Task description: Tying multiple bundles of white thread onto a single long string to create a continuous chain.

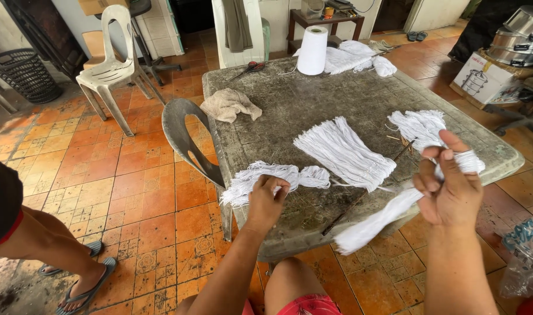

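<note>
I'm seeing my left hand (266,201) at lower centre of the frame, fingers curling down and closing on a white string bundle (278,178) that is lying near the front-left edge of the worktop (313,99). The grip is pinching the bundle's middle; the loose strands are fanning out to the left past the worktop edge, and the knotted end is pointing right.

My right hand (450,186) is sitting at lower right, raised off the worktop, fingers clamping together on a second string bundle (383,219). Thumb and forefinger are pinching the wound top of it, and its long tail is hanging down-left toward the worktop's front edge.

Between the two hands a flat fan of white strings (345,151) is lying at frame centre, touched by neither hand. Another loose white bunch (421,125) is lying just behind the right hand, with a thin dark stick (365,195) running diagonally beneath it.

Toward the top of the frame, a white thread cone (312,51) is standing upright on the far side of the worktop, scissors (249,69) to its left, a beige rag (230,105) nearer the left edge. A grey chair back (187,140) is leaning against the worktop's left side. Another person's legs in flip-flops are showing at lower left.
</note>
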